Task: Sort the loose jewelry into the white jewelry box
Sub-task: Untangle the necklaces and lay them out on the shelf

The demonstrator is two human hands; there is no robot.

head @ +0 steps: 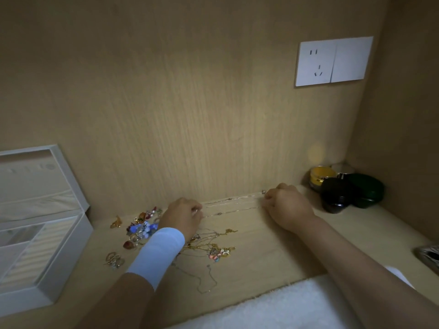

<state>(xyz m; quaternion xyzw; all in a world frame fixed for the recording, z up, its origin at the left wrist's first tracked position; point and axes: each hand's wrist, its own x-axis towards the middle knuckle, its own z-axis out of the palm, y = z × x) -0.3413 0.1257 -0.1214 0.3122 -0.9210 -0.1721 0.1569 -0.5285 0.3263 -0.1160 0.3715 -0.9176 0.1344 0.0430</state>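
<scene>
Thin necklace chains [231,203] are stretched taut between my two hands, near the back wall. My left hand [184,216], with a white band on the wrist, pinches their left ends. My right hand [286,204] grips the right ends with curled fingers. A pile of loose jewelry [142,227] with blue, red and gold pieces lies left of my left hand. Tangled gold chains and charms [217,250] lie in front of it, and several rings [114,259] sit further left. The white jewelry box [61,257] stands open at the far left, lid [69,176] raised.
The wooden shelf [273,252] ends at a back wall with a white socket plate [332,61]. A yellow jar [320,176], a black jar [335,195] and a dark green case [367,189] crowd the back right corner. A shiny object [430,255] lies at the right edge. White cloth [285,307] lies below.
</scene>
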